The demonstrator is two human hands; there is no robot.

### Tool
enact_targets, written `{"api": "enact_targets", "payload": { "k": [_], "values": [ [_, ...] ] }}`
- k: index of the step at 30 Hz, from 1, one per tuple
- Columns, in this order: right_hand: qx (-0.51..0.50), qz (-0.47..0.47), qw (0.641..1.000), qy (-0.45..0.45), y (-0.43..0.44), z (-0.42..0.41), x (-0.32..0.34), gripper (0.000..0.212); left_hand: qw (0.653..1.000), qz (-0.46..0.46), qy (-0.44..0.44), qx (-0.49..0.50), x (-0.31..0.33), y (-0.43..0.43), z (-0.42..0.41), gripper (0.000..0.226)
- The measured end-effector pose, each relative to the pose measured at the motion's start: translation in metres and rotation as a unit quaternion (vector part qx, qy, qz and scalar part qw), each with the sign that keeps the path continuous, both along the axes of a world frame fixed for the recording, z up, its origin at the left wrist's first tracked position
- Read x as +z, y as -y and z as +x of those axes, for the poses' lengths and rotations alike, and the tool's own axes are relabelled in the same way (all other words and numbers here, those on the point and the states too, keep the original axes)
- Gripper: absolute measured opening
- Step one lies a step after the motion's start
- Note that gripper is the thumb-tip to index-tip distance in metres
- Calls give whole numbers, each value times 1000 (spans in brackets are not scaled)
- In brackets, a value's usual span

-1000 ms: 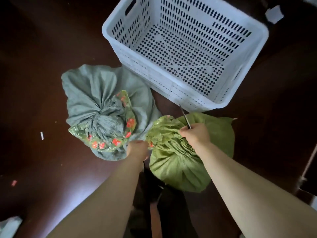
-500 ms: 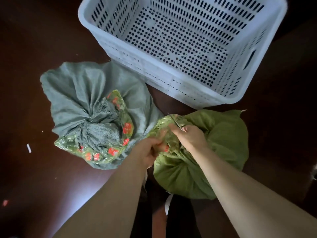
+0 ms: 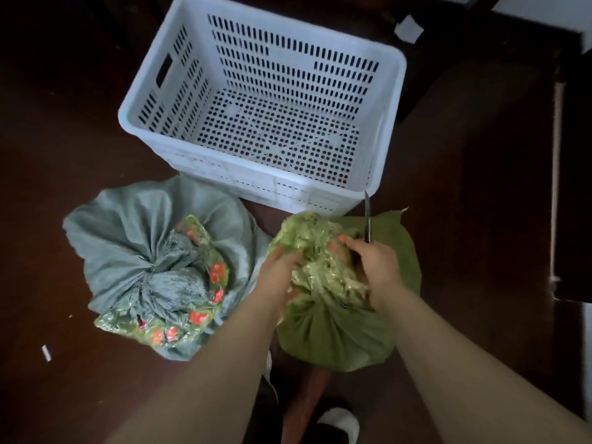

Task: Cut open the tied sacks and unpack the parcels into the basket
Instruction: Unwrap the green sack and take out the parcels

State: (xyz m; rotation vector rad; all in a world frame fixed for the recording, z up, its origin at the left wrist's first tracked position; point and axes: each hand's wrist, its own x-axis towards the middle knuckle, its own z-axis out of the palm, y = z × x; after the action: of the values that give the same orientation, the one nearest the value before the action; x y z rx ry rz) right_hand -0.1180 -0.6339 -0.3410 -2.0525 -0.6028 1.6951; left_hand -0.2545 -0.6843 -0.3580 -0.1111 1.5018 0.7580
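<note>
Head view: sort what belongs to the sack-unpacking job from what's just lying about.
Job: green sack, grey sack, white basket, knife in the right hand.
Lying about: white scrap on the floor at left, white paper beyond the basket.

no legible text, labels or numbers

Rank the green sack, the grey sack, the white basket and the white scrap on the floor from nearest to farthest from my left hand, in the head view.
1. Green sack: the left hand grips its top.
2. Grey sack: just left of the hand.
3. White basket: ahead, beyond both sacks.
4. White scrap: far left on the floor.
</note>
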Motion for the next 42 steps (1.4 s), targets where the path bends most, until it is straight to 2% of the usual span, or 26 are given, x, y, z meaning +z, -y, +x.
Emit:
{"api": "enact_targets", "payload": {
  "k": [2,5,8,9,11,13,14,16,17,19,21,24,27,30,32,35,37,40,42],
  "values": [
    [-32,-23,998,-53,9,15,1,23,997,-45,35,52,0,-1,12,19],
    [29,-15,996,-86,26,40,-6,40,998,-43,35,23,-16,5,34,36],
    [62,5,997,-56,35,65,-9,31,999,-41,4,23,-35,11,53,47],
    [77,10,997,-14,36,76,-14,29,999,-42,-14,31,-41,10,57,46],
    [156,37,977,138,34,97,-25,31,998,-19,-46,30,-50,6,62,37],
    [202,95,921,321,27,111,-32,26,998,37,-51,1,-60,-8,65,32],
    [190,136,902,363,23,111,-32,28,997,70,-43,-4,-66,-15,65,34],
    [165,208,897,354,12,101,-36,19,992,122,-8,-7,-74,-28,64,36],
    [182,209,899,338,7,92,-42,13,989,145,13,-4,-78,-34,63,35],
    [222,183,910,298,-1,75,-63,22,980,192,47,1,-89,-44,58,28],
    [216,174,917,286,-9,64,-85,29,970,236,55,-1,-101,-55,50,26],
    [157,247,897,333,-20,54,-112,34,958,283,38,-7,-118,-72,30,28],
    [126,318,865,367,-30,44,-130,36,940,337,37,-41,-129,-82,12,52],
    [172,348,842,375,-33,38,-141,36,909,397,23,-122,-145,-79,3,100],
    [204,334,840,377,-28,37,-137,38,903,412,-9,-124,-159,-73,-1,112],
    [215,319,852,356,-13,45,-119,32,910,406,-18,-83,-165,-61,-6,110],
    [173,359,860,318,-1,48,-106,33,903,423,10,-68,-165,-54,-13,110],
    [82,450,849,265,-4,46,-100,19,878,470,60,-67,-152,-48,-15,107],
    [87,469,848,233,-9,39,-101,19,865,487,94,-73,-138,-43,-11,104]
  ]
}}
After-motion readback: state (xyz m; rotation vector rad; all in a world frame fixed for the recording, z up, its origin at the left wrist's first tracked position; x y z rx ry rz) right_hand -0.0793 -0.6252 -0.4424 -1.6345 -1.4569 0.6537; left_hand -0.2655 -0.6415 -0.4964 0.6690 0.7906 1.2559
